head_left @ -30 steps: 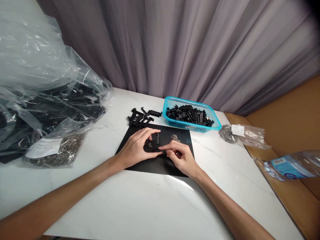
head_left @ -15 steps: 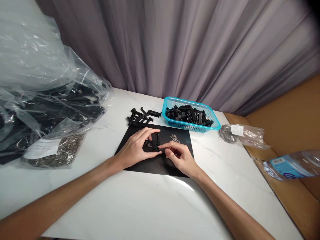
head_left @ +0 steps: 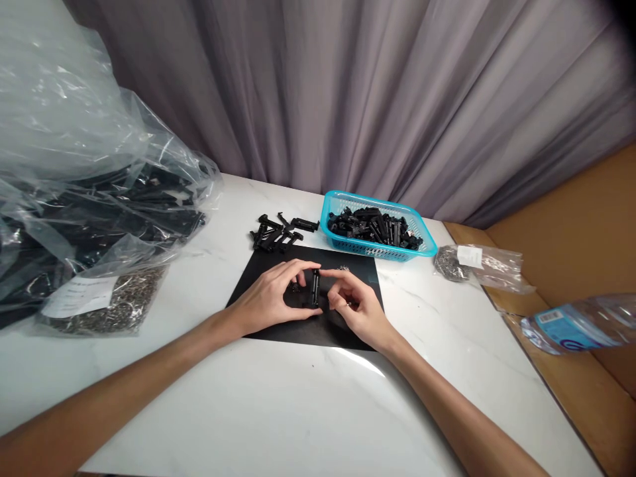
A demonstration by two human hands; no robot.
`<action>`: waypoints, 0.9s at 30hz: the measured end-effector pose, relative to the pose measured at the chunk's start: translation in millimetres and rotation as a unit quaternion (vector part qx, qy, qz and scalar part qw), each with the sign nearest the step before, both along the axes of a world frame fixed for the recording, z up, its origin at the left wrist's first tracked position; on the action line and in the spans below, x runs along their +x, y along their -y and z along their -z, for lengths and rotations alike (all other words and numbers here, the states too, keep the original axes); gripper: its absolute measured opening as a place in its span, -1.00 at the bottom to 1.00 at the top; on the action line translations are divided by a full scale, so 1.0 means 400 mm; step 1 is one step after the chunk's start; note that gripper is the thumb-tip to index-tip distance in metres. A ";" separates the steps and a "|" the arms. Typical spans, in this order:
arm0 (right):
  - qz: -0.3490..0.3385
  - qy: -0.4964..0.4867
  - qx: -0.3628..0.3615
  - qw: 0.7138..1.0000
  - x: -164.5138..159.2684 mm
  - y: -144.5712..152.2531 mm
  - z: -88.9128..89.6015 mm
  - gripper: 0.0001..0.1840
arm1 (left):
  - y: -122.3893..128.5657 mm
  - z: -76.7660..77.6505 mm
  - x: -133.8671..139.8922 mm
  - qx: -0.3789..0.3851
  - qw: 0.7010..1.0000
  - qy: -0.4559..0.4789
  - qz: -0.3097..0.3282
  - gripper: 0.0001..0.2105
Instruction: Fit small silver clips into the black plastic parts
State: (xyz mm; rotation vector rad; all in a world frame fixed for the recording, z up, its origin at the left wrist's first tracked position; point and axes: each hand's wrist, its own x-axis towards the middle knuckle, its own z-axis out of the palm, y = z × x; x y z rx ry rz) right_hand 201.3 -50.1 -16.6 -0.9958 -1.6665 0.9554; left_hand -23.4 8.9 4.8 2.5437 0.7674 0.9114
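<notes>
My left hand (head_left: 271,291) grips a slim black plastic part (head_left: 315,289) by its two ends, thumb below and index finger above. The part stands upright over the black mat (head_left: 293,331). My right hand (head_left: 360,306) has its index finger stretched to the part's upper end, while the thumb and other fingers are curled together. A tiny glint shows among those curled fingers, too small to name. Small metal pieces (head_left: 344,268) lie on the mat behind my right hand, partly hidden by it. A few more metal bits (head_left: 296,287) show behind the left fingers.
Loose black parts (head_left: 278,233) lie behind the mat. A blue basket (head_left: 325,218) of black parts stands beside them. Left are a large clear bag (head_left: 163,146) and a bag of metal pieces (head_left: 132,301). Right are a smaller bag (head_left: 452,264), cardboard (head_left: 571,232) and a bottle (head_left: 576,328).
My right index finger has moved from the lower part of the black plastic piece up to its top end. The left hand keeps its grip, and the piece sits slightly lower in view.
</notes>
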 end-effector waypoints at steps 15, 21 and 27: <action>0.103 0.006 -0.009 0.995 0.000 -0.009 0.002 -0.65 | 0.004 -0.010 0.005 -0.131 0.988 0.067 0.050 -0.31; 0.098 0.020 0.007 0.995 0.001 -0.012 0.000 -0.71 | 0.005 0.006 0.007 -0.144 0.979 0.108 0.093 -0.43; 0.091 0.013 -0.001 0.996 0.000 -0.014 0.002 -0.72 | 0.002 0.017 0.002 -0.105 0.986 0.086 0.093 -0.47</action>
